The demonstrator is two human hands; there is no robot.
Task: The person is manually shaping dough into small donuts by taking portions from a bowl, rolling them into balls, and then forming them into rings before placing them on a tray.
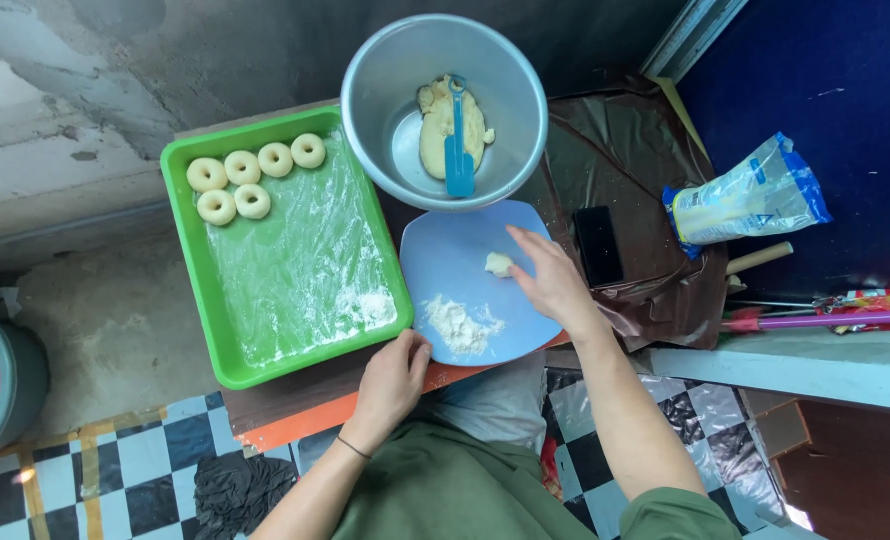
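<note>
My right hand [553, 280] rests on a blue plate [455, 250], fingertips spread beside a small lump of dough [498, 264]. A pile of flour [458, 324] lies on the plate's near side. My left hand [393, 378] grips the plate's near-left edge against the table. Behind the plate stands a metal bowl [385, 90] holding pale dough [437, 125] and a blue spatula [459, 145]. To the left, a green tray [200, 290] dusted with flour carries several ring-shaped dough pieces [253, 175] at its far end.
A black phone [598, 245] lies on brown plastic sheeting right of the plate. A bag of flour [745, 195] and a wooden rolling pin [760, 257] sit further right. A grey bucket [0, 385] stands on the floor at left.
</note>
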